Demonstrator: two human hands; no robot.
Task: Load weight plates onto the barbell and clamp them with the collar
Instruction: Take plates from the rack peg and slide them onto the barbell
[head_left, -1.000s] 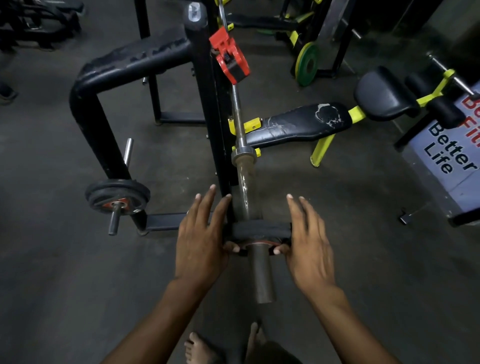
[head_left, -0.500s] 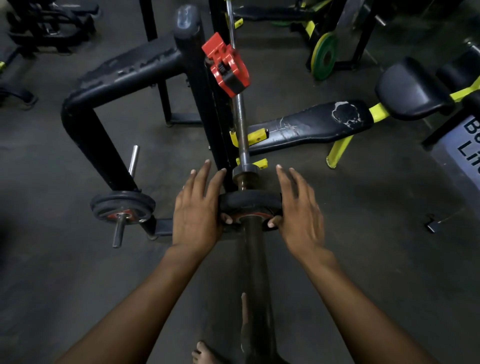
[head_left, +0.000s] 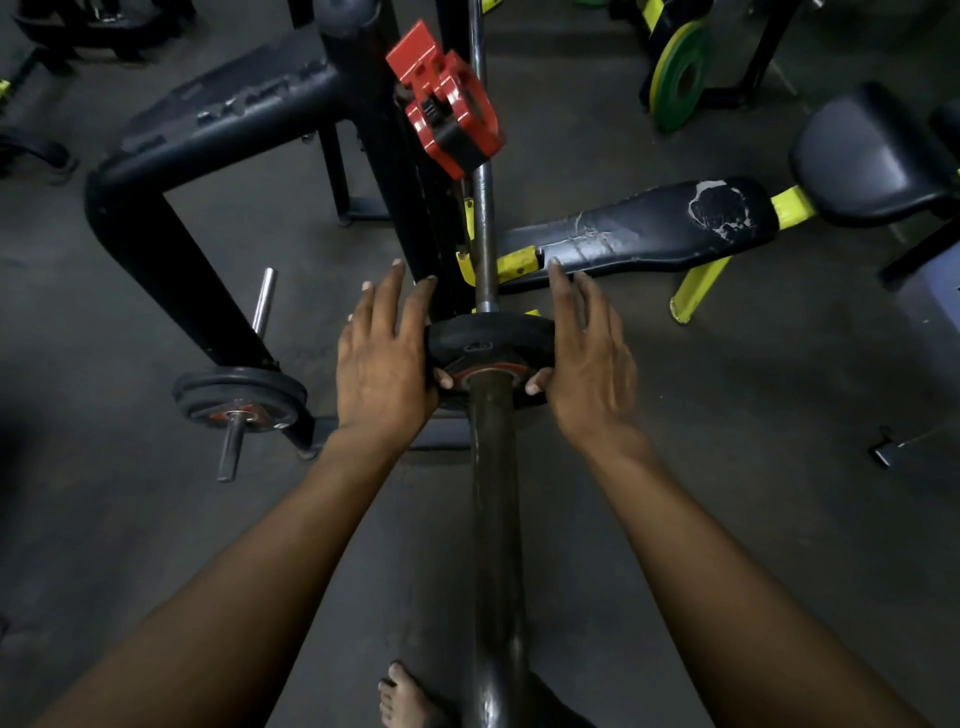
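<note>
A small black weight plate with a red hub sits on the dark barbell sleeve, up against the sleeve's inner shoulder. My left hand holds its left rim and my right hand its right rim, thumbs on the near face and fingers stretched out past the plate. The thin bar shaft runs away from me. A red clamp collar hangs on the black rack upright above the bar.
More black plates sit on a storage peg at the left of the black rack frame. A worn black and yellow bench lies to the right. A green plate stands at the back. My bare foot is below the sleeve.
Both hands have slid the plate along the sleeve away from me, from near the sleeve's end up to its inner shoulder. The camera has leaned forward with them.
</note>
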